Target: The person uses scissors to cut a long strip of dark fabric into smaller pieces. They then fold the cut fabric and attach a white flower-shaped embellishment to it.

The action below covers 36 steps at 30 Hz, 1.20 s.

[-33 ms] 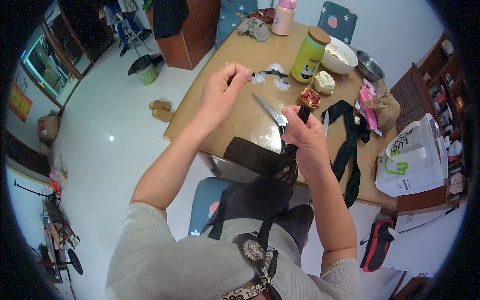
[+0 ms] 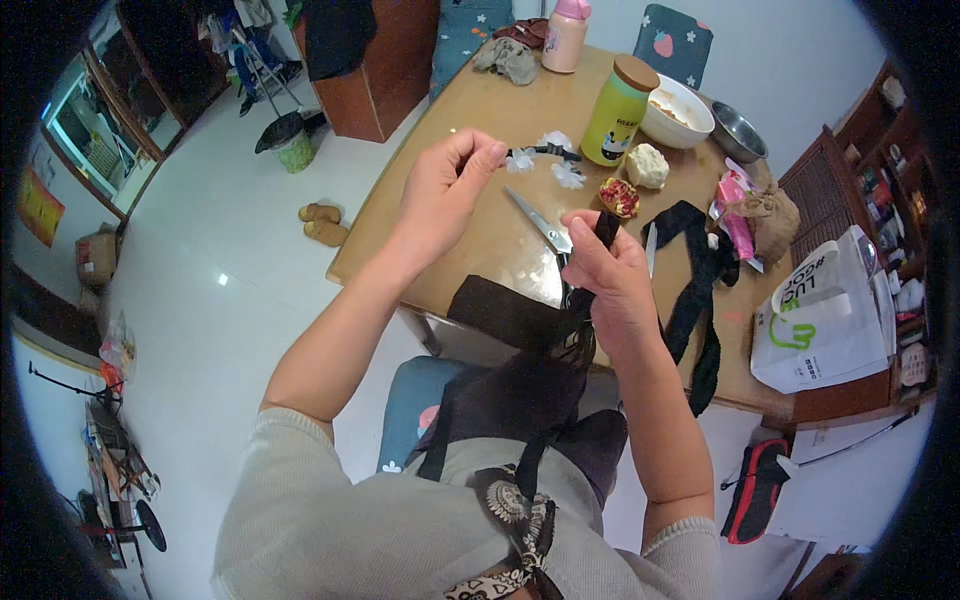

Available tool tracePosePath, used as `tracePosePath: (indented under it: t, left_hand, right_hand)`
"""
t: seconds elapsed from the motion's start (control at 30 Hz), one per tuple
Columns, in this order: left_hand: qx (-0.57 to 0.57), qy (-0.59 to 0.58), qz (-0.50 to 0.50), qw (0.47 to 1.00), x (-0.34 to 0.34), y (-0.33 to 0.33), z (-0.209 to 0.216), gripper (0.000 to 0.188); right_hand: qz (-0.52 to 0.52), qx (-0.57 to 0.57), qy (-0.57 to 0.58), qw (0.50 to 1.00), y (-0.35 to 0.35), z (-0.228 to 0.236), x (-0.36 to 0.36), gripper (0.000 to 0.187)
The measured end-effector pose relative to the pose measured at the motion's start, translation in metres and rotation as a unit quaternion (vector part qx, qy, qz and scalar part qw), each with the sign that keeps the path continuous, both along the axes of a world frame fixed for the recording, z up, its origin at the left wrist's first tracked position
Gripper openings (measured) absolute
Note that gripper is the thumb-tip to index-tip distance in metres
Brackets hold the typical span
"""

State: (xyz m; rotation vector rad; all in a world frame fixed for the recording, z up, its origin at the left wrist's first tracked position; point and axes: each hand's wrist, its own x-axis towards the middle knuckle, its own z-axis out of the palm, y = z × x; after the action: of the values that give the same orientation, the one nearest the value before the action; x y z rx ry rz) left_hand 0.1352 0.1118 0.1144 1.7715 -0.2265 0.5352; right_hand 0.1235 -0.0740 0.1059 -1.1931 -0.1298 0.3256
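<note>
My left hand (image 2: 440, 190) is closed, thumb against forefinger, on one end of a thin black stem with white flower-like petals (image 2: 567, 175). The stem points right above the table. Lower and to the right, my right hand (image 2: 615, 275) pinches a dark strip of cloth (image 2: 606, 228) whose end sticks up past the thumb. A wider piece of dark cloth (image 2: 505, 312) hangs beside that hand at the table's near edge; whether the two join is hidden. Between my hands lie scissors (image 2: 540, 220), their blades toward the far left and their handles partly covered by my right hand.
On the table (image 2: 440, 240) stand a green jar (image 2: 615, 115), a pink bottle (image 2: 567, 40), a white bowl (image 2: 680, 115) and a metal bowl (image 2: 740, 132). An opened pomegranate (image 2: 619, 197), a pale lump (image 2: 647, 166), black cloth (image 2: 690, 270) and a white bag (image 2: 815, 320) are rightward.
The petalled stem in my left hand has tipped slightly downward, its far end shifting a little right. Both hands keep their holds and almost the same places.
</note>
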Motion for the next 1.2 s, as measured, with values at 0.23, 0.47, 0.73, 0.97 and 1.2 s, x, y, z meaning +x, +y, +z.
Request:
tracePosePath:
  t: [0.23, 0.47, 0.73, 0.97, 1.2]
  left_hand:
    - [-0.111, 0.09, -0.115, 0.983, -0.019, -0.022, 0.009, 0.024]
    - [-0.036, -0.011, -0.084, 0.996, -0.025, -0.033, 0.003, 0.023]
    - [-0.067, -0.031, -0.062, 0.995, -0.028, -0.038, 0.004, 0.024]
    - [-0.071, -0.033, -0.063, 0.995, -0.027, -0.037, 0.001, 0.022]
    - [-0.084, -0.042, -0.051, 0.994, -0.028, -0.037, 0.0, 0.022]
  right_hand:
    - [-0.08, 0.081, -0.075, 0.991, 0.003, 0.007, -0.004, 0.048]
    - [-0.023, 0.109, -0.056, 0.992, -0.012, 0.012, -0.005, 0.023]
    - [0.002, 0.154, -0.057, 0.986, -0.015, 0.008, -0.006, 0.024]
    - [-0.057, 0.115, -0.097, 0.987, -0.011, 0.009, -0.01, 0.027]
    - [-0.048, 0.091, -0.114, 0.988, -0.012, 0.007, -0.01, 0.029]
